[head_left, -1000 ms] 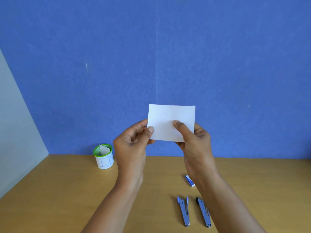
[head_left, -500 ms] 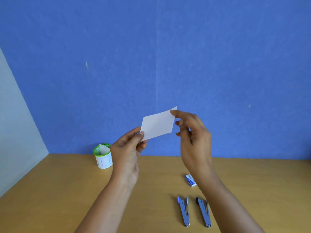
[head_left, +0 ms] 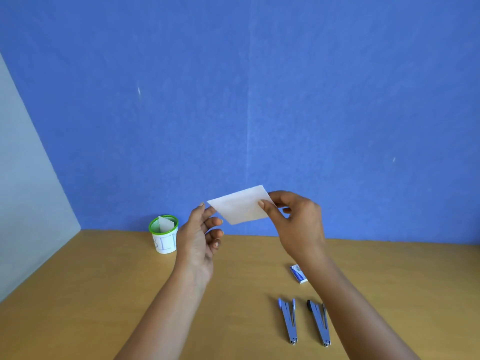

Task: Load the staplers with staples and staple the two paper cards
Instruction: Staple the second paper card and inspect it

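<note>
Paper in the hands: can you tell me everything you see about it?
The paper card is plain white, thin, flat and four-cornered, with no staple visible. It is tilted in the air above the wooden table, before the blue wall. The right hand pinches its right edge; fingertips of the left hand reach its left corner, grip unclear.

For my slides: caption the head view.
Right hand pinches a white card, left hand touching its corner, above two staplers on the table.

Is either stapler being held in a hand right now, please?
No, the blue-tipped stapler and black-tipped stapler both lie on the table.
</note>
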`<state>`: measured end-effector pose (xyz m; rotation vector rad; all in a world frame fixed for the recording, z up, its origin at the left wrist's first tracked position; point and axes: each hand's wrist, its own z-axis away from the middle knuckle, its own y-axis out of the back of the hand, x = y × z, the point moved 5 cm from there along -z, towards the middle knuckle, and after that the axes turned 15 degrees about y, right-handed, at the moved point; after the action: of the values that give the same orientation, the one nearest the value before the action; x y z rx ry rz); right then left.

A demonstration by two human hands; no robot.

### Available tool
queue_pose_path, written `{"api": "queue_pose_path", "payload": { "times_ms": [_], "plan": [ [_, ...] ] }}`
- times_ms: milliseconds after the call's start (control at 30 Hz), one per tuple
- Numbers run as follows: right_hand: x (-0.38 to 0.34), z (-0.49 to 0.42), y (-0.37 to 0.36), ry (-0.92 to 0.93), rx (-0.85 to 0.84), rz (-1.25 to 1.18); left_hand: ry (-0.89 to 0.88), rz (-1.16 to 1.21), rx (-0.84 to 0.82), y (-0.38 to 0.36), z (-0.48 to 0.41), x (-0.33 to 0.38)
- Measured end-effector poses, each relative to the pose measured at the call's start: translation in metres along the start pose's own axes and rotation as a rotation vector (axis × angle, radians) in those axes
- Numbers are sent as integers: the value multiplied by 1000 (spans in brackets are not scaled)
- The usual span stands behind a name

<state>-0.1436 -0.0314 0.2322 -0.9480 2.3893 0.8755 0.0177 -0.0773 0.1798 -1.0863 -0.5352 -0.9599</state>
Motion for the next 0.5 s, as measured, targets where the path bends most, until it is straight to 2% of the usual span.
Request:
{"api": "queue_pose_path", "payload": {
  "times_ms": [200,500],
  "plan": [
    [16,1,-20,-169,-85,-105,30,-91,57,29,-30,-14],
    [37,2,-82,-273,-322,-65,55,-277,397,139,-111,-39]
  ]
}}
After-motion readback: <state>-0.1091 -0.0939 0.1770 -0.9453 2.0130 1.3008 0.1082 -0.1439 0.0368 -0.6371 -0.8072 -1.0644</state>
